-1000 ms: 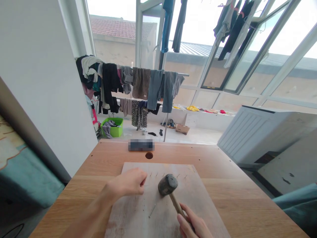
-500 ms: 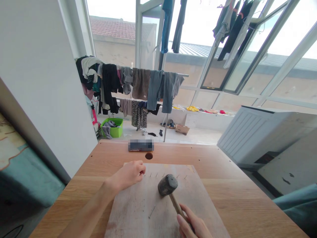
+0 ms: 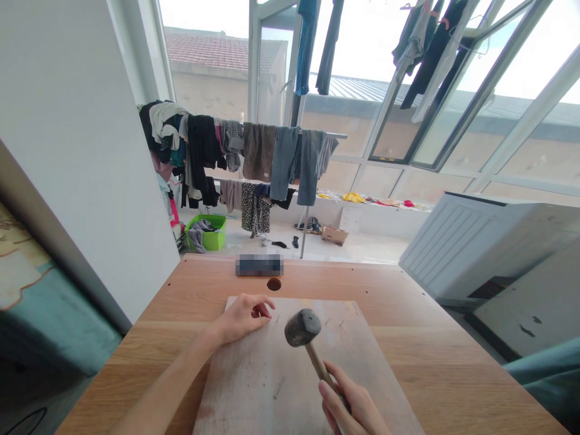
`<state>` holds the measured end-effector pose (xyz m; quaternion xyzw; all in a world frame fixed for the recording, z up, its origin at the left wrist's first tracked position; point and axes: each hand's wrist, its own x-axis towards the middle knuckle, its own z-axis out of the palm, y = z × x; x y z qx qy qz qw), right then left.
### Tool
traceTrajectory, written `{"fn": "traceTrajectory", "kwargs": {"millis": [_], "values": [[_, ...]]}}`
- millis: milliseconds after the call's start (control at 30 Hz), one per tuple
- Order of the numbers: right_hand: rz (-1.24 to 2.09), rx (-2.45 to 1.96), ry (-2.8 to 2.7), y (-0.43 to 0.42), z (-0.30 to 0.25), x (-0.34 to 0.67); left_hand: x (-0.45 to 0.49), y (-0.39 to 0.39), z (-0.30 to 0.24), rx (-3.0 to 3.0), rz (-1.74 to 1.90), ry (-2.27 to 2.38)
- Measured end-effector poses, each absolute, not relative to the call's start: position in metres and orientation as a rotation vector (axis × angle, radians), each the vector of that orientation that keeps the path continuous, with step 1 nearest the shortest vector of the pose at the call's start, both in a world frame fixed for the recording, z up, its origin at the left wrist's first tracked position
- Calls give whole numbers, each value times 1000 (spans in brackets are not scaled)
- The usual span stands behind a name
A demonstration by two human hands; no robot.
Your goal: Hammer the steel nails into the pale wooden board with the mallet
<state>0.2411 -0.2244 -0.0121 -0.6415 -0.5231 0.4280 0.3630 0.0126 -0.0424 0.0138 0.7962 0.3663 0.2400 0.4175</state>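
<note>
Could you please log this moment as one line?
left hand: at board far end, fingers curled by nail row | right hand: grips mallet, head above board | loose nail: on board

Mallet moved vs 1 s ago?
Yes. The mallet has shifted slightly left and away from the person, its head now closer to the round hole in the table. The right hand grips its handle.
</note>
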Motion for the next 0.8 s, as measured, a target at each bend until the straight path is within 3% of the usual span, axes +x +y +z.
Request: {"fn": "traceTrajectory", "kwargs": {"millis": [267, 800], "values": [[1127, -1603, -1356, -195, 22, 208, 14, -43, 17, 1975, 621, 941], [1107, -1668, -1504, -193, 15, 203, 14, -45, 27, 2062, 585, 952]]}}
